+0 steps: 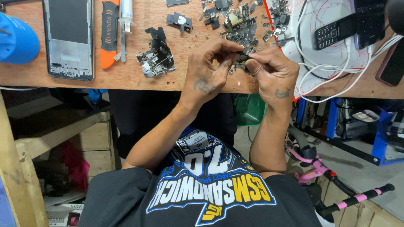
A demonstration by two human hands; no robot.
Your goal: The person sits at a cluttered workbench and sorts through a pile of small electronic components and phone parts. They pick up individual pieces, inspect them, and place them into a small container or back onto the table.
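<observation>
Both hands meet over the surface edge: left hand and right hand each pinch one small dark part, held between them.

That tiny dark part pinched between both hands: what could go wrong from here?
1. The small dark part is held by the fingertips of the left hand and right hand near the table edge; if it slips, it might drop to the floor.
2. It could get lost among the loose phone scraps.
</observation>
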